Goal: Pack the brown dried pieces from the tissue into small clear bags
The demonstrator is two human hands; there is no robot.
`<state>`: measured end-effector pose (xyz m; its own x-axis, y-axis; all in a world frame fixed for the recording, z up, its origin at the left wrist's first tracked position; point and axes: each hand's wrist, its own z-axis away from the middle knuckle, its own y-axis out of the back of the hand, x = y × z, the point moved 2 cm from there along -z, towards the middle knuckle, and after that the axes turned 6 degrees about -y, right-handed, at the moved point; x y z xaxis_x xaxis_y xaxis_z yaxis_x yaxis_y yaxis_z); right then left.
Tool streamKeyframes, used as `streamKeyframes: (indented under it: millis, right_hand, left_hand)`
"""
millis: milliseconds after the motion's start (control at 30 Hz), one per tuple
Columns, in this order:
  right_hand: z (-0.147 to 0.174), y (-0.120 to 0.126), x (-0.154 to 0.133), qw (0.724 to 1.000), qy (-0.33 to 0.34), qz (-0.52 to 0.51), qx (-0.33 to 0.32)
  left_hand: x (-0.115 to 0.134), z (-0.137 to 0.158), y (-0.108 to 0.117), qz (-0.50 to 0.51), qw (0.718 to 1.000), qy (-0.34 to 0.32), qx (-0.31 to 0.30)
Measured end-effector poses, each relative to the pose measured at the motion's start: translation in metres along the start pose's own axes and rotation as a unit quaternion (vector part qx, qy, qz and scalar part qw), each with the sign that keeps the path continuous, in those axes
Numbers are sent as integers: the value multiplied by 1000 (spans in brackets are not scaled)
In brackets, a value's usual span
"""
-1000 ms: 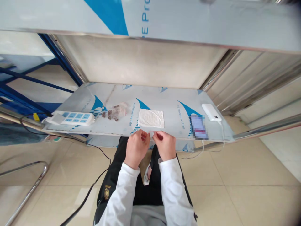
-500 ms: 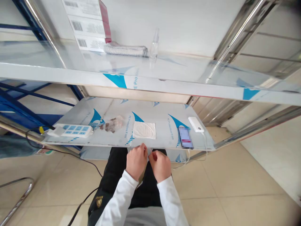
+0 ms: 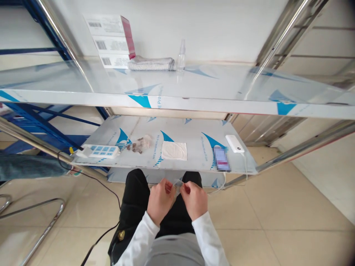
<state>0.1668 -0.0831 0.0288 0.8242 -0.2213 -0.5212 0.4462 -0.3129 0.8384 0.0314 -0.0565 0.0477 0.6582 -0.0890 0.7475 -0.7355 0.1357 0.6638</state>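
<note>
My left hand [image 3: 161, 197] and my right hand [image 3: 194, 197] are both closed, pinching a small piece of clear plastic, perhaps a little bag [image 3: 177, 183], stretched between them. They are over my lap, just in front of the lower shelf's edge. Whether anything is inside the plastic is too small to tell. On that shelf, beyond my hands, lies a flat white tissue [image 3: 174, 151]. Left of it is a crumpled clear bag [image 3: 142, 143] with brown bits in or beside it.
A power strip [image 3: 101, 151] sits at the shelf's left, its black cable hanging down. At right lie a blurred phone [image 3: 221, 159] and a white power bank [image 3: 235, 143] with a cable. The upper shelf [image 3: 194, 83] holds boxes [image 3: 113, 44], a grey cloth [image 3: 152, 64] and a spray bottle [image 3: 181, 57]. Another person's leg [image 3: 30, 166] shows at left.
My hands have moved slightly apart and lower, and the clear plastic now shows between my fingers. The camera view has shifted a little. Things on the shelves stay in place.
</note>
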Motion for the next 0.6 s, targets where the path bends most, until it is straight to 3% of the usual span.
streamKeyframes:
  millis: [300,600]
  right_hand:
    - [-10,17,-14,999,-14,10,-36]
    - [3,8,-21,999,-13,-29,-43]
  left_hand:
    - [11,-8,20,4,999,-50,-1]
    - [-11,-6,25,44,999,-19,3]
